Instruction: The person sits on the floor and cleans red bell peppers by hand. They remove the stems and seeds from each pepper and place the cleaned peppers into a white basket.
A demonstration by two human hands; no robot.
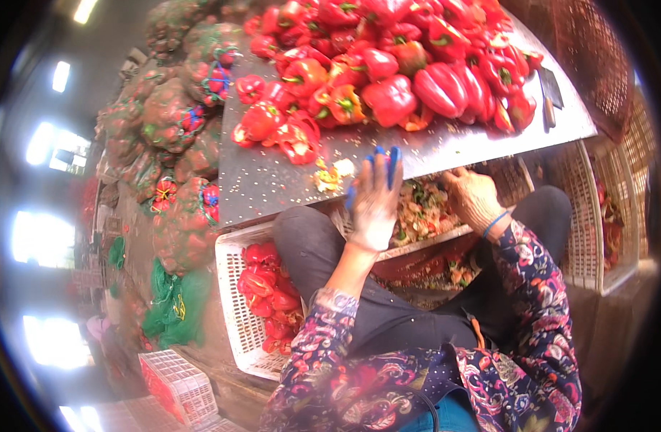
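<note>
My left hand (374,202), in a white glove with blue showing at the fingers, is over the front edge of the metal table (276,197), beside pepper scraps and pale seeds (333,175). Its fingers point away from me, and no object shows in it. My right hand (473,197), in a knitted glove with a blue band at the wrist, is low at the table's edge, above a crate of pepper cores and scraps (422,213). Its fingertips are partly hidden, so whether it holds anything cannot be told. Red bell peppers (389,100) lie heaped on the table, some cut open.
A cleaver-like knife (548,100) lies at the table's right. A white plastic crate (230,302) of red peppers stands at left, another crate (589,232) at right. Net sacks of peppers (171,116) are piled at far left, near green netting (174,308).
</note>
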